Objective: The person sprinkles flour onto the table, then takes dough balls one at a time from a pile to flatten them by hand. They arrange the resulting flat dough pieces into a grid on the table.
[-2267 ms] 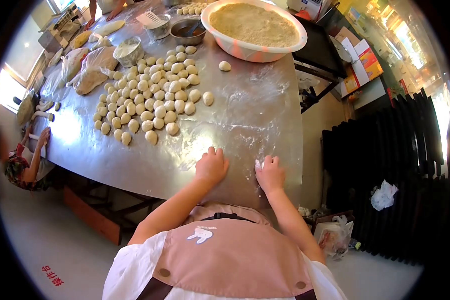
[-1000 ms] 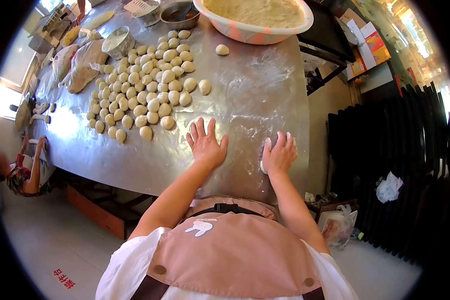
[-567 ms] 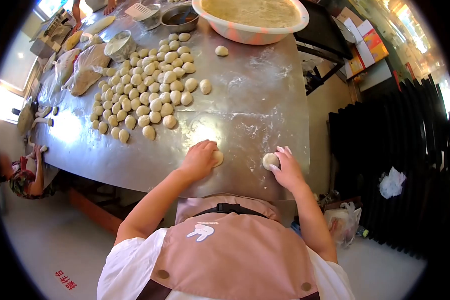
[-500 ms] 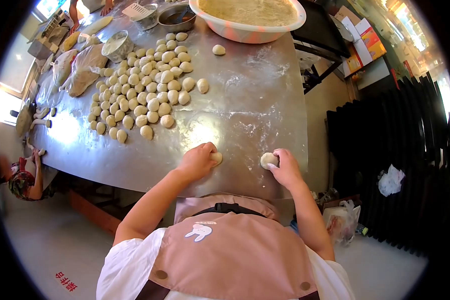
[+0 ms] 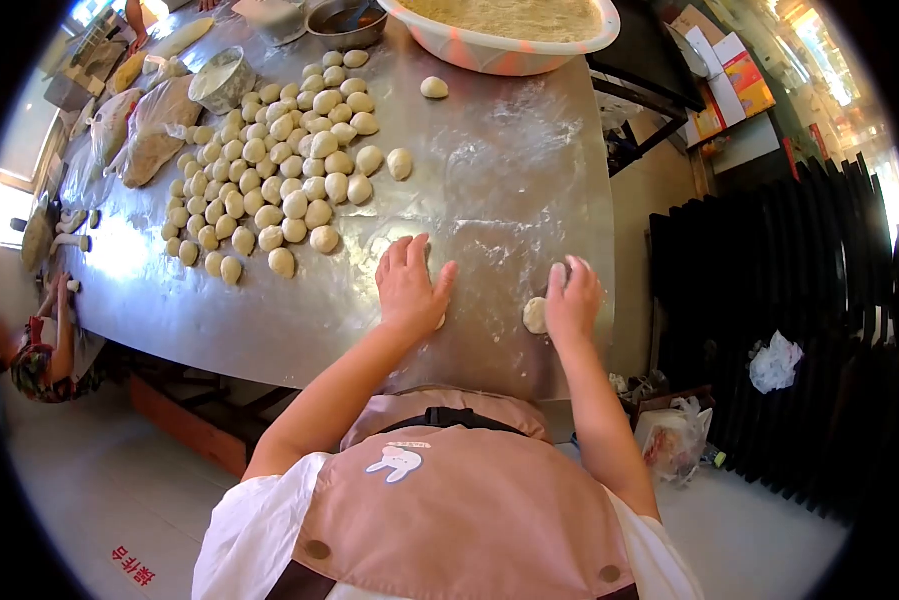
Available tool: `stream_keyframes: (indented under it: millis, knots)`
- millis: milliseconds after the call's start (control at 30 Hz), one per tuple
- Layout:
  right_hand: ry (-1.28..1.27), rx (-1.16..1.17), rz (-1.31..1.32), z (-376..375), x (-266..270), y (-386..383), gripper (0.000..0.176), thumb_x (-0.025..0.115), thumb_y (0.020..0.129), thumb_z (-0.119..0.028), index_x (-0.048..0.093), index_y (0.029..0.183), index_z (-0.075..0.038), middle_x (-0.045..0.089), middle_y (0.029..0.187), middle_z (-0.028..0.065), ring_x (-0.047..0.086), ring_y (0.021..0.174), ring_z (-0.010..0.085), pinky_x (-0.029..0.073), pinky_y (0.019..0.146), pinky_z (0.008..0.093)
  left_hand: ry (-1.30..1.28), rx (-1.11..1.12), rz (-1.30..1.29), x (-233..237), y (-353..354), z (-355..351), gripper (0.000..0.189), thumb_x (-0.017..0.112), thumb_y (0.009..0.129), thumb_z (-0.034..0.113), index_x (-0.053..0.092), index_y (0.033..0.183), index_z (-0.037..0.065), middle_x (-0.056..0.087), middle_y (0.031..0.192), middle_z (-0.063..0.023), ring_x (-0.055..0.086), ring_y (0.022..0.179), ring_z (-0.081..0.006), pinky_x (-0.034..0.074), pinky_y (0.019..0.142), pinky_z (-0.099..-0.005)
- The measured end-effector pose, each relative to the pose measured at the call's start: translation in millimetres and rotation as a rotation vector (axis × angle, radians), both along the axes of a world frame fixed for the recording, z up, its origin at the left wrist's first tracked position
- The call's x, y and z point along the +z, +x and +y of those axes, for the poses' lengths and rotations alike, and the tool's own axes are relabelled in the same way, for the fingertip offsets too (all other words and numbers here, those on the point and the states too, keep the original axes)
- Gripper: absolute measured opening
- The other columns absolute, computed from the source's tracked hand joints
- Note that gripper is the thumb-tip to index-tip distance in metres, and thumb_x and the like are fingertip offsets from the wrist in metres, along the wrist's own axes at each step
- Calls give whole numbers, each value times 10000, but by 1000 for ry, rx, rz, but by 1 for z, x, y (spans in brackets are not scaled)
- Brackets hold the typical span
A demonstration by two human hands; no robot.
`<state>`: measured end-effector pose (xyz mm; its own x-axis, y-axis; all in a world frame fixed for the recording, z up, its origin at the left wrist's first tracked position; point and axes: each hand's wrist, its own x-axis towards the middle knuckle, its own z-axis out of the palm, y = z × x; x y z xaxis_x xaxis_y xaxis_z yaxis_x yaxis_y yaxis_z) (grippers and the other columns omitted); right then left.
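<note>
My left hand [image 5: 410, 287] lies palm down with its fingers stretched out and thumb apart. A sliver of a dough ball [image 5: 442, 321] shows at the edge of its palm; the rest is hidden beneath. Beside my right hand [image 5: 575, 300], a round dough ball [image 5: 536, 316] rests on the metal table [image 5: 490, 355], partly covered by the palm's left side. The right fingers are extended, slightly blurred, and grip nothing. Many more dough balls [image 5: 295, 204] sit in a cluster ahead and to the left, and a lone dough ball [image 5: 435, 88] stands farther back.
A large white basin [image 5: 530, 60] with yellowish filling stands at the far edge. Near it are a metal bowl [image 5: 348, 30] and a flour tub [image 5: 223, 80]. Bagged dough [image 5: 158, 130] lies at the left. Another person [image 5: 50, 345] is at the left edge; black trays [image 5: 770, 330] are stacked right.
Both hands have moved forward and loosened from their curled grips, with fingers now stretched. The two dough balls stay near the same places. The view has shifted slightly.
</note>
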<state>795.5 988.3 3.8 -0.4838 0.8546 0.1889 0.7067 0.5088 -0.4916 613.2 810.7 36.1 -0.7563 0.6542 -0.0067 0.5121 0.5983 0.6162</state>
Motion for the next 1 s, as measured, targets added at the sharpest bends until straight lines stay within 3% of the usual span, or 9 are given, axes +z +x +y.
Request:
stream_keyframes:
  millis: [67,100,433,633,700,733,800,867,1000]
  knots:
    - [32,-95,-111,-5,-14,-14,486,538,982,-410,542,1329,-70,504,1400,200,439,1318,402,327,1094,545,-182,17,99,-7,6,13,669,588,940,493,448,1451,83,402,1499,-230,340,1412,-417,234,1161,-525]
    - [47,-137,-168,-6,-19,-20,526,516,984,-450,524,1358,-80,461,1450,208,395,1361,416,284,1123,574,-237,-3,31,-13,8,14,746,560,932,555,394,1502,103,296,1572,-216,217,1478,-426,128,1189,-565]
    - [89,19,-323,-11,-1,-24,541,529,975,-444,493,1398,-110,431,1473,206,360,1400,417,251,1134,606,-210,-46,126,-17,7,16,682,612,902,465,439,1461,115,352,1541,-215,252,1464,-436,146,1185,-569]
    - [-133,123,-69,9,-25,-2,583,556,966,-420,489,1403,-40,369,1535,242,327,1429,439,250,1156,589,-1,-49,15,-30,4,2,564,615,928,361,493,1397,72,421,1476,-215,327,1422,-412,208,1173,-542]
    - [-298,190,99,12,-33,27,593,596,953,-382,484,1401,-11,349,1552,250,315,1434,453,255,1164,571,136,42,-213,-22,1,-13,534,606,946,354,514,1378,54,431,1474,-210,338,1418,-416,231,1170,-533]
    - [-289,261,-50,5,-20,34,595,616,943,-362,484,1399,-4,352,1550,252,319,1432,454,263,1164,562,204,87,-325,-15,0,-19,520,601,954,351,525,1368,44,436,1473,-207,343,1416,-417,243,1168,-529]
    - [-258,390,-335,-9,20,43,603,656,923,-322,484,1397,9,357,1546,256,327,1428,456,279,1164,542,10,7,-40,-6,15,-39,507,642,925,282,527,1349,30,479,1425,-204,439,1328,-410,358,1103,-483]
    - [-250,403,-232,-20,21,45,499,746,844,-186,554,1257,18,474,1451,237,433,1348,433,365,1114,495,-146,-124,198,-11,27,-56,480,656,902,235,538,1315,22,487,1403,-202,473,1277,-410,405,1062,-454]
    - [-575,286,-155,-34,55,32,407,798,771,-98,581,1101,-2,608,1250,190,551,1185,410,446,1010,459,-151,-168,-442,3,19,-54,514,738,821,170,549,1285,53,535,1350,-173,481,1275,-381,386,1056,-483]
